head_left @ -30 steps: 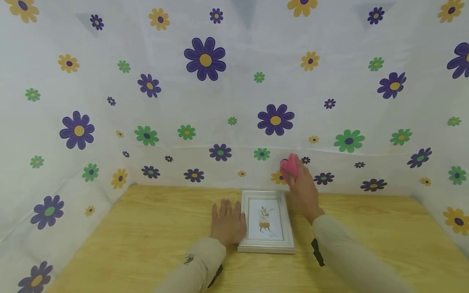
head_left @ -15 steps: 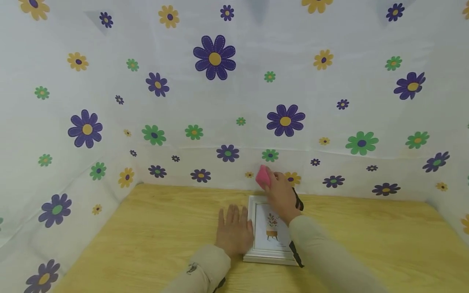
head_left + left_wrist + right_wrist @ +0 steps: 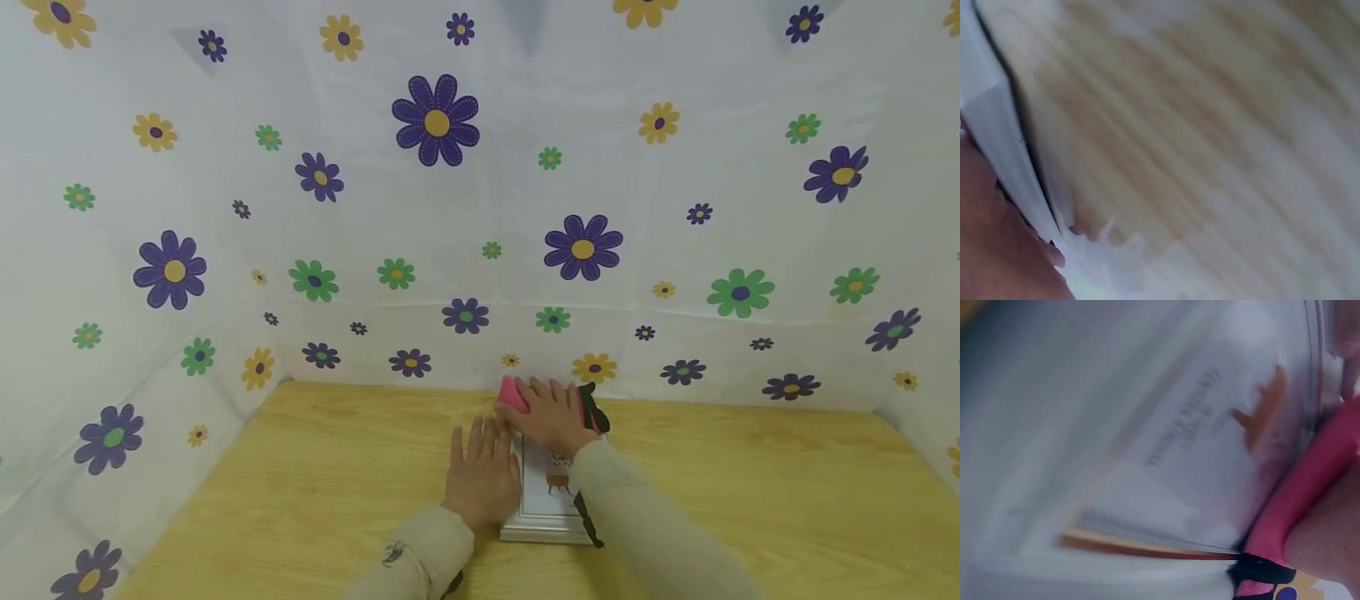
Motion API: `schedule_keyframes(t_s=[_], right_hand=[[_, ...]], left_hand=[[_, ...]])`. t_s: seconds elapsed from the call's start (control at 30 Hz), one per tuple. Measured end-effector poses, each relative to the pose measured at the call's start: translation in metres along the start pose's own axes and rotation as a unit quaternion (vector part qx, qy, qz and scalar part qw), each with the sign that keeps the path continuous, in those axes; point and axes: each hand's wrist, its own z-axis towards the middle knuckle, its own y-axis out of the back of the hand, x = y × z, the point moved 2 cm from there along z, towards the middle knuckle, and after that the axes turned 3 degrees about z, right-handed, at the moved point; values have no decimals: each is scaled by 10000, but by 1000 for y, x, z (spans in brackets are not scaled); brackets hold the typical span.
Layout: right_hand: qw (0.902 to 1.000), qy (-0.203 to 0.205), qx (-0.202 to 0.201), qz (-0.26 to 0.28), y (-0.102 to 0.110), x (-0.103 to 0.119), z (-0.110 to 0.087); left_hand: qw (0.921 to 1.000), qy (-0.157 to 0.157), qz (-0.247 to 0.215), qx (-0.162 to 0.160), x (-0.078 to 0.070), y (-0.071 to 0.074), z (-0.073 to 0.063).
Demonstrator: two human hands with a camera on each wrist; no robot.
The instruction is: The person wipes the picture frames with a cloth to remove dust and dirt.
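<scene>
A silver-white picture frame (image 3: 551, 527) lies flat on the wooden table, with a potted-plant print (image 3: 1197, 444) behind its pane. My left hand (image 3: 483, 483) lies flat along the frame's left side, fingers pointing forward, thumb side against the rim. My right hand (image 3: 551, 417) rests over the far end of the frame with its fingers extended and spread, pressing a soft pink cloth (image 3: 512, 394) beneath it. In the right wrist view the pink cloth (image 3: 1310, 481) runs under the palm, and a black piece shows at its end. Most of the cloth and the frame's upper part are hidden.
White fabric with purple, green and yellow flowers (image 3: 435, 121) hangs behind the table and along both sides. The wooden table (image 3: 322, 475) stretches out left and right of the frame. Beige sleeves (image 3: 652, 517) cover both forearms.
The right hand came down from beyond the frame's right side, moving left, and now lies on the frame with the pink cloth. Its fingers have spread. The left hand keeps its place.
</scene>
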Motion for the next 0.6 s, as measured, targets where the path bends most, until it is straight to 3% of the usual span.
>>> schedule_keyframes(t_s=[0.13,0.33,0.43,0.6], right_hand=[[9994,-134,277,132,6,2,0],[9985,-343,398,-154,2,2,-1],[9984,-333,364,-268,0,2,-1],[9917,132,180,-1269,-3,1,0]], left_hand=[[9995,252,-52,184,-1,0,6],[9979,502,-221,-342,-3,-8,15],[9974,581,-233,-355,-3,-10,17],[9968,700,-364,-157,-4,-7,15]])
